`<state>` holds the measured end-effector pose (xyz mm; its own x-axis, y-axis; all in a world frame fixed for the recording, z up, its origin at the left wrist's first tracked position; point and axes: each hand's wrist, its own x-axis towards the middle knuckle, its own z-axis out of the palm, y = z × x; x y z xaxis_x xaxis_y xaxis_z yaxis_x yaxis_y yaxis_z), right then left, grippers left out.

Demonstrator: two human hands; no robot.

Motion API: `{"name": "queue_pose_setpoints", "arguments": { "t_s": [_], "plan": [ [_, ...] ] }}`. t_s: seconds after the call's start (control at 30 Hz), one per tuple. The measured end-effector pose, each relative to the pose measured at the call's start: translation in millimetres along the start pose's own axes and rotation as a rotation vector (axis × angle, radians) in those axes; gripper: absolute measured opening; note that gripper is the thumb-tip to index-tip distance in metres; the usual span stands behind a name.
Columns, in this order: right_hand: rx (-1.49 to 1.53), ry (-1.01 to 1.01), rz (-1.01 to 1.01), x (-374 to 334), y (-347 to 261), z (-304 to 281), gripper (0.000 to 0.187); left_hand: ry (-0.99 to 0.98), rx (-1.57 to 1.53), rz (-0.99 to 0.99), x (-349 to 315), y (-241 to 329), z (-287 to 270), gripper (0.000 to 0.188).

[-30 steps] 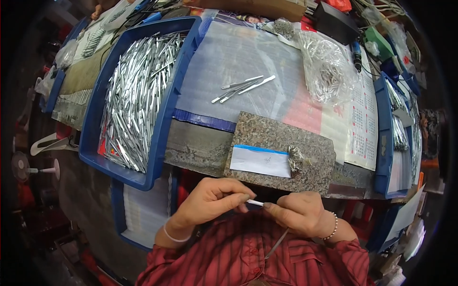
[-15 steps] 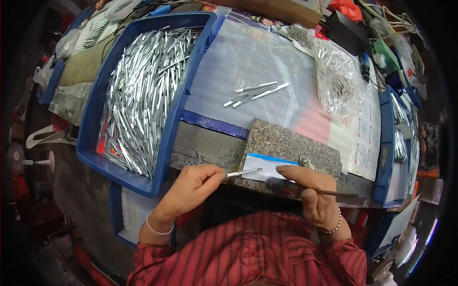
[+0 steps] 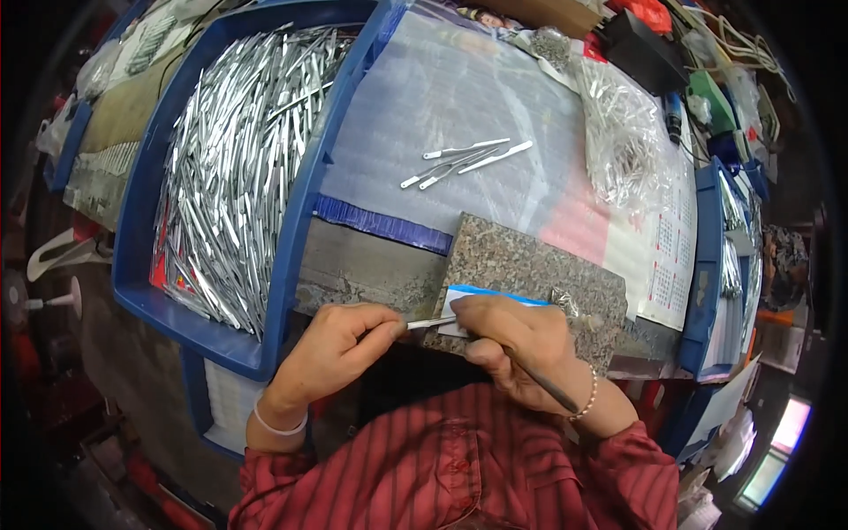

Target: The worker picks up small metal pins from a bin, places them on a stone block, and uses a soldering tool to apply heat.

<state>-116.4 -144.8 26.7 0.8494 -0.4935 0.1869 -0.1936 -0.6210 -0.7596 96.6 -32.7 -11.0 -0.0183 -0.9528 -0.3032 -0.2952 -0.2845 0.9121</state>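
Note:
Between the thumb and forefinger of my left hand [image 3: 349,344] is a slim silver metal piece [image 3: 430,323], pointing right over the near-left edge of a speckled stone slab [image 3: 530,256]. Bent over the slab, my right hand [image 3: 521,340] has its fingertips at the far end of that piece; whether they touch it I cannot tell. This hand is also closed round a tool with a thin dark handle [image 3: 548,385], whose head is hidden. Under my right fingers lies a white sheet with a blue edge [image 3: 477,291]. A small heap of tiny metal parts [image 3: 565,302] sits on the slab.
A deep blue tray [image 3: 291,256] full of slim silver pieces stands at the left. Several similar pieces [image 3: 464,163] lie on the plastic-covered tabletop [image 3: 397,115]. A clear bag of metal parts [image 3: 623,146] and another blue tray [image 3: 707,265] are at the right.
My right hand has moved left to the end of the metal piece, and the tool's handle has swung to slant toward me. My left hand still holds the piece. The view has shifted slightly.

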Motion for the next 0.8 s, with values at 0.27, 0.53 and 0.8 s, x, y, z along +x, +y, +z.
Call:
{"name": "queue_pose_setpoints", "arguments": {
  "t_s": [0.27, 0.53, 0.8],
  "plan": [
    [0.169, 0.485, 0.043, -61.8, -6.9, -32.6, 0.068, 0.163, 0.11, 0.375, -9.3, 25.0, 19.4, 0.02],
    [0.002, 0.787, -0.24, -57.2, -19.9, -37.5, 0.035, 0.239, 0.673, 0.798, 36.7, 8.3, 40.4, 0.022],
    [0.031, 0.302, -0.024, -54.9, -27.7, -33.0, 0.028, 0.223, 0.85, 0.792, 36.2, 14.2, 43.6, 0.026]
  ]
}}
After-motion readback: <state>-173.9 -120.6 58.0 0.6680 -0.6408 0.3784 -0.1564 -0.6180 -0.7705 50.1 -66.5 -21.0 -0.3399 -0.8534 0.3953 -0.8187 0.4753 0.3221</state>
